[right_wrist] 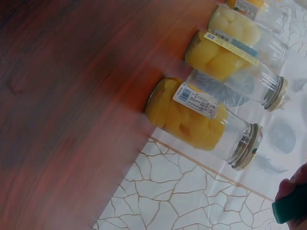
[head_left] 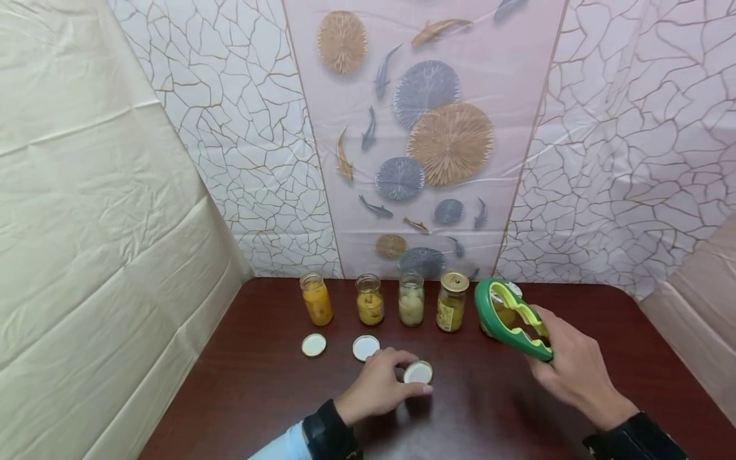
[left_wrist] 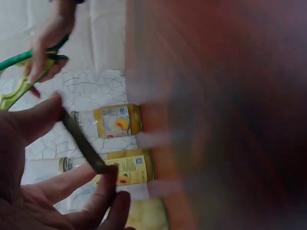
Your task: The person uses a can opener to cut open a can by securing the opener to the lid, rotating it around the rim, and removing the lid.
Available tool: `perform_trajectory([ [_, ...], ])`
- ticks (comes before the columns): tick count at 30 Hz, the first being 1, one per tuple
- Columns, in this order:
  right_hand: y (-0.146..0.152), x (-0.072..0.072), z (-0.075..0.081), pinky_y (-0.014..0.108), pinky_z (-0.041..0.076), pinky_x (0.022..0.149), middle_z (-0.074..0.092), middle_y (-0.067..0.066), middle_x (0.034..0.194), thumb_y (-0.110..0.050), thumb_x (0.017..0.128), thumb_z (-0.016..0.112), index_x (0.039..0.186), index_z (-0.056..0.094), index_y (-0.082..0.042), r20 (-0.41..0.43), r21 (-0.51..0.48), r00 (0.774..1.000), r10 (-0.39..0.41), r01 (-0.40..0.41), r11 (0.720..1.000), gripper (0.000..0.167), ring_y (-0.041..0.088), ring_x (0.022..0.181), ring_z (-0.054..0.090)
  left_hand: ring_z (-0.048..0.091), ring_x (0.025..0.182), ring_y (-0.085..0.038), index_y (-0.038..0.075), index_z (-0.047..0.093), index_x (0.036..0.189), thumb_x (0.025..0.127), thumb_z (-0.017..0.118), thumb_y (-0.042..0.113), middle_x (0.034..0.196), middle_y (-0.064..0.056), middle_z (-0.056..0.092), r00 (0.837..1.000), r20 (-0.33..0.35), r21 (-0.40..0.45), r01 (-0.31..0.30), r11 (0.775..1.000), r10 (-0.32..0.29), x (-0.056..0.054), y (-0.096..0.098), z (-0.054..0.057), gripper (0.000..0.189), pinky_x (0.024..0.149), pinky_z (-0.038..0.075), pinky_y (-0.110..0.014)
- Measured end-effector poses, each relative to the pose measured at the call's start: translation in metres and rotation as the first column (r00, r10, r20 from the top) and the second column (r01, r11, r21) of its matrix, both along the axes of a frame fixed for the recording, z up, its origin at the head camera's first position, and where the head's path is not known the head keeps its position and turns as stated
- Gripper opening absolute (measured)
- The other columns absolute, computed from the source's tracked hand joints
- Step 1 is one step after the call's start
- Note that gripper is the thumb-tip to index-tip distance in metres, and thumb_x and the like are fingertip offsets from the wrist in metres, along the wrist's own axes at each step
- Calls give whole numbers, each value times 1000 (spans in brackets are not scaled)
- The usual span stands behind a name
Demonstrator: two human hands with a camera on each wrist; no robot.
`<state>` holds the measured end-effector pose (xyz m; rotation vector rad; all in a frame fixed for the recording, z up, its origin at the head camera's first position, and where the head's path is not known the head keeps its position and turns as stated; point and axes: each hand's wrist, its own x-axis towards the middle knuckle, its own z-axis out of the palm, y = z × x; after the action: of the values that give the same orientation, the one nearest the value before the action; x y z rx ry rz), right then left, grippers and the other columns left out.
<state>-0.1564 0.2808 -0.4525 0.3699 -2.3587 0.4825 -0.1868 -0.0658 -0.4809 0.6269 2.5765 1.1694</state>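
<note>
Between thumb and fingers my left hand [head_left: 379, 384] pinches a round jar lid [head_left: 418, 373], its pale inside facing up, just above the table. The left wrist view shows that lid [left_wrist: 82, 141] edge-on. My right hand [head_left: 577, 367] grips a green jar opener [head_left: 487, 314] with a light green toothed inner edge. The opener is raised and partly hides the rightmost fruit jar [right_wrist: 187, 115], which wears its lid. To its left stands a capped jar [head_left: 450, 314] of yellow fruit with a gold lid. Beside that is a lidless jar [head_left: 411, 308] of whitish fruit.
Two more lidless jars, a short one [head_left: 370, 308] and a taller one [head_left: 317, 305], hold yellow-orange fruit farther left. Two lids, one [head_left: 366, 347] near my left hand and another [head_left: 314, 345], lie on the dark table [head_left: 241, 383]. A patterned cloth [head_left: 368, 223] hangs behind.
</note>
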Motion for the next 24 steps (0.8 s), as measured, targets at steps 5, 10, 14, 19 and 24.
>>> perform_trajectory([
  [5,-1,4,3,49,55,65,75,18,113,-11,70,86,137,61,-2,-11,-7,1000,6,-6,1000,73,32,91,70,57,96,-15,18,76,127,83,92,42,110,0,71,986,-148,-308,22,951,-71,-15,13,-5,53,84,40,-34],
  [10,-4,8,6,37,57,73,75,18,119,-9,70,88,141,60,-2,-11,-27,1000,27,-27,999,76,33,98,70,58,98,-21,16,75,129,79,96,35,112,-3,69,980,-167,-486,17,874,-112,-26,26,-12,57,84,38,-34],
  [14,-7,11,8,18,50,77,76,16,117,-7,67,88,140,62,-3,-43,-40,998,47,-48,998,77,25,96,68,55,96,-20,15,76,125,80,95,33,110,-4,66,974,-175,-517,34,855,-144,-30,29,-18,51,80,37,-34],
  [19,-7,12,8,19,49,75,76,15,113,-7,64,85,135,65,-3,-76,-51,995,63,-67,996,74,12,95,64,55,95,-18,18,79,123,81,95,31,110,-2,66,972,-164,-508,64,859,-170,-34,30,-18,47,80,38,-33],
  [24,-7,11,6,18,48,77,75,14,113,-7,63,84,133,66,-3,-88,-58,994,67,-72,996,72,4,98,61,56,96,-18,22,80,122,80,96,30,112,-1,67,965,-168,-520,88,850,-203,-39,28,-20,46,81,41,-34],
])
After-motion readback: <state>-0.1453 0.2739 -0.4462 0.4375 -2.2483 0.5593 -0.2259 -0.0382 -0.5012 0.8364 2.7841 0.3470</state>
